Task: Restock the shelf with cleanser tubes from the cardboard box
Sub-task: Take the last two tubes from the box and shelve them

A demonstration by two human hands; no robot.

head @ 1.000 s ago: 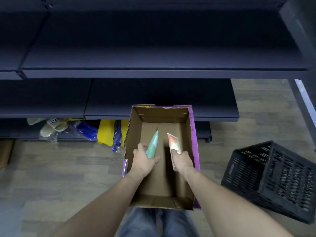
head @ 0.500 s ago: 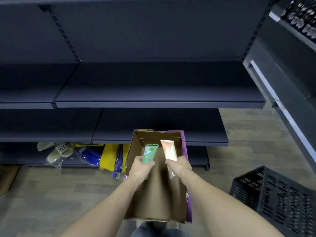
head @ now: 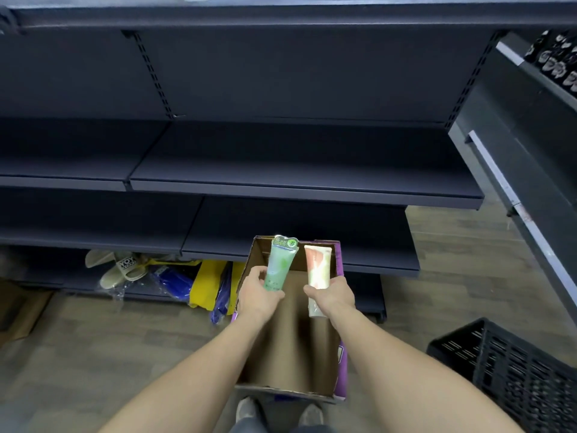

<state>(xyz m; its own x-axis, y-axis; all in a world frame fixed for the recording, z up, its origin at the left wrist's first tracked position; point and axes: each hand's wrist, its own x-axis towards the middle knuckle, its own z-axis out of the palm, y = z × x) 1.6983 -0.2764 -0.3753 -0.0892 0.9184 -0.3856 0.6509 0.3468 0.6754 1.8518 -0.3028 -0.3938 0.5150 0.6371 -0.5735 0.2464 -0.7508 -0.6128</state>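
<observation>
On the floor to your left, tucked under the lowest board, you had a pair of pale slippers [head: 120, 266] lying in clear plastic wrap. Just beside them sat a blue packet [head: 173, 281], then a yellow bag [head: 208, 282] with a darker blue item [head: 222, 295] leaning against it. A black plastic crate [head: 512, 371] stood on the wood-look floor [head: 93, 345] at your lower right. Dark bottles [head: 559, 59] lined the rack at upper right.

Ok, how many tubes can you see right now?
2. The green tube is in the left hand, the pink tube in the right hand, both held over the box. No more show in the box.
</observation>
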